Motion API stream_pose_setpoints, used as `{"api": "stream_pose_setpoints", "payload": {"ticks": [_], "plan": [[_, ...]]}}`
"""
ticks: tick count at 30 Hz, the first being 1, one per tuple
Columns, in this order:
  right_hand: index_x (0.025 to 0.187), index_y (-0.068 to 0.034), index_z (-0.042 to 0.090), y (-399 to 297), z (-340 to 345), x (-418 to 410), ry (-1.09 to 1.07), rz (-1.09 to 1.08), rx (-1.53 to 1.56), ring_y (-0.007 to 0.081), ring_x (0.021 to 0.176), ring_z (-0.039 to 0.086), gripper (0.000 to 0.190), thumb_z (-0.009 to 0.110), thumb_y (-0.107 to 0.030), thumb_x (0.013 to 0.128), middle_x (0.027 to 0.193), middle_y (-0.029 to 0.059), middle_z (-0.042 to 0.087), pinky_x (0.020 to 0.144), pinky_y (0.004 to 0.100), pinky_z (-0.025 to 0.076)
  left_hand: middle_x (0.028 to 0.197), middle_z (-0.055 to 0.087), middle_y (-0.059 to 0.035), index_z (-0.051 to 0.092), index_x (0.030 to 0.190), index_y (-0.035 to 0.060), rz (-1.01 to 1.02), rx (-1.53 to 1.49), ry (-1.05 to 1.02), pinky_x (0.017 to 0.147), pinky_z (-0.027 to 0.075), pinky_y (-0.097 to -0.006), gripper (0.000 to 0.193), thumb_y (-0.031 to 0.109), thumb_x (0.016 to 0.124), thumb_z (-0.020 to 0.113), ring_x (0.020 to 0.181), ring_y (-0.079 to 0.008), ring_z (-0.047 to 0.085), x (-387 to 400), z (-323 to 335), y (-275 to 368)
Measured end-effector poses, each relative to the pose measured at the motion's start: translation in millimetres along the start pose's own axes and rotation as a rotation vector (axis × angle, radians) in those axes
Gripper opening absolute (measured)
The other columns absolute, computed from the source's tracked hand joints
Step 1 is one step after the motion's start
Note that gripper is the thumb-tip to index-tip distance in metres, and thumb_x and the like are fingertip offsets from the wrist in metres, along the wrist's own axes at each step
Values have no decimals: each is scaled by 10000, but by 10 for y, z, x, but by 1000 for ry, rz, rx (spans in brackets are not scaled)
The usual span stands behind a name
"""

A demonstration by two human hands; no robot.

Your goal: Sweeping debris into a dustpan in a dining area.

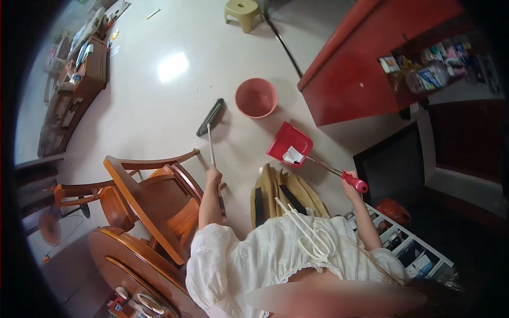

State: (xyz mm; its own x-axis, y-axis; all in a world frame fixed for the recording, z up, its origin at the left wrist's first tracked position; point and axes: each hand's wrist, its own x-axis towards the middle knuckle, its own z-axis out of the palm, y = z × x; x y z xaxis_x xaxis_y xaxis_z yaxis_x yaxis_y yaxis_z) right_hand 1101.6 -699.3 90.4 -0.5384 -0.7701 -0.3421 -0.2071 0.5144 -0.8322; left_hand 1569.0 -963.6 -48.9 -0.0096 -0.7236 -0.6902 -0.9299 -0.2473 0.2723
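Observation:
My left hand (214, 175) is closed around the pale handle of a broom (210, 118), whose dark, narrow head lies on the tiled floor ahead. The red handle of a dustpan (291, 140) is in my right hand (350, 181). A crumpled white piece, perhaps paper, with a dark spot (293, 155) lies inside the dustpan near its handle side. Just beyond the dustpan, a round pink plastic bucket (256, 98) stands upright on the floor, to the right of the broom head. The bottom of the bucket shows nothing that I can make out.
Wooden chairs (159, 190) and a round wooden table (131, 254) are at the left. A red cabinet (354, 79) with items on its shelf stands at the right, near a white rack (413, 238). A yellow stool (241, 12) and a wooden sideboard (91, 71) are farther off.

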Motion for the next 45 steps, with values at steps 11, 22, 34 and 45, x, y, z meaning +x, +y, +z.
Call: {"api": "stream_pose_setpoints", "payload": {"ticks": [11,22,34,45], "plan": [[894,-34,432,1067,-1098,-1083,277,-13,33,119,774,487,156,540,-49,783,828,53,495,668,258,403,850,567,-235,300,1238,125,137,439,-269,673,461,-419,533,54,721,406,794,-367,566,-2342,810,413],[874,-34,418,1318,-1380,-1640,324,173,195,148,772,501,139,520,-35,780,816,68,498,665,259,400,889,569,-237,393,1141,71,340,195,-332,731,444,-429,385,297,830,370,877,-362,550,-1445,2696,1639],[846,-35,414,800,-1328,-1262,353,250,323,118,684,478,158,551,-44,767,709,29,470,603,245,391,644,589,-171,530,782,-74,265,-145,-261,513,477,-351,189,88,731,446,587,-260,610,-147,2043,3342],[839,-39,433,103,-498,20,334,125,-46,142,794,496,133,551,-47,776,824,79,518,695,273,402,620,521,-127,483,793,-62,-55,-687,-273,353,402,-355,112,-11,740,398,461,-234,543,1132,868,4754]]}}
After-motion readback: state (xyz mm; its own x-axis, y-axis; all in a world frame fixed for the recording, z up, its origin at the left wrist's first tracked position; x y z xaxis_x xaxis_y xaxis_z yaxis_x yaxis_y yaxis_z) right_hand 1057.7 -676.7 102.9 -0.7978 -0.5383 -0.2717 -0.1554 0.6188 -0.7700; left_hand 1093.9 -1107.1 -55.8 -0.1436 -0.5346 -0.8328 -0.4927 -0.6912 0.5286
